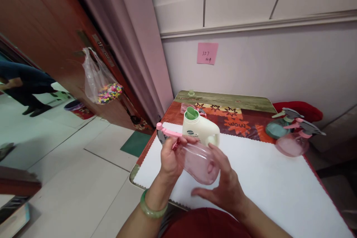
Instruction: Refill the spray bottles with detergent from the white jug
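My left hand is wrapped round the neck of a clear pink spray bottle, just under its pink trigger head. The bottle lies tilted, held above the white mat. My right hand cups the bottle's rounded bottom with its fingers spread against it. A cream detergent jug with an open green spout stands on the mat right behind the bottle. A green bangle is on my left wrist.
Two more spray bottles, one teal and one pink, stand at the table's right. A small green cap sits at the far edge. A bag of coloured beads hangs on the door. A person's legs show at far left.
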The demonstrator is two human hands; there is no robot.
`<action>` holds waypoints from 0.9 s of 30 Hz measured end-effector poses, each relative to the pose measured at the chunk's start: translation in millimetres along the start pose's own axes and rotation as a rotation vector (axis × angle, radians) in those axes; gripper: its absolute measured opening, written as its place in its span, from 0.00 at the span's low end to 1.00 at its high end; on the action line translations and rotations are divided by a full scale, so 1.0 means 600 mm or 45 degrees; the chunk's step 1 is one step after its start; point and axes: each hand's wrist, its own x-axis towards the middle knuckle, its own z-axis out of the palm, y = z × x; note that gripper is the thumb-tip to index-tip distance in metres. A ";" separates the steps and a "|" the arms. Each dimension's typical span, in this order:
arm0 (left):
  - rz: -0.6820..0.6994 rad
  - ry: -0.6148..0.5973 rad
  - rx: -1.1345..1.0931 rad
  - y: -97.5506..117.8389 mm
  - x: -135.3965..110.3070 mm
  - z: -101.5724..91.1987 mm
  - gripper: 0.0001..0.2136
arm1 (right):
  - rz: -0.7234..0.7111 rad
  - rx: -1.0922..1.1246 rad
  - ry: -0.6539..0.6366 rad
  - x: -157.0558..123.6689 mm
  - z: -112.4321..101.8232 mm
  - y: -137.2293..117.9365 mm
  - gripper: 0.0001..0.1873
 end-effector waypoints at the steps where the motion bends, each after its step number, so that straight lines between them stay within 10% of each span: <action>1: -0.022 0.006 0.017 0.001 -0.001 0.000 0.14 | -0.074 -0.081 0.023 0.000 0.001 0.004 0.46; 4: -0.081 -0.050 0.051 0.007 -0.004 0.000 0.14 | 0.132 0.106 -0.048 0.006 0.006 -0.006 0.44; 9: -0.054 -0.231 0.056 0.021 -0.008 -0.003 0.12 | 1.145 1.077 -0.500 0.015 0.010 -0.038 0.45; 12: -0.026 -0.255 0.051 0.023 -0.005 -0.003 0.13 | 1.402 1.333 -0.577 0.013 0.007 -0.036 0.46; 22: -0.228 -0.298 0.203 -0.030 -0.065 -0.023 0.36 | 0.874 1.194 -0.485 0.023 0.029 -0.029 0.48; 27: 0.067 0.213 0.270 0.006 -0.049 -0.079 0.26 | 0.881 0.824 -0.525 0.024 0.025 -0.004 0.44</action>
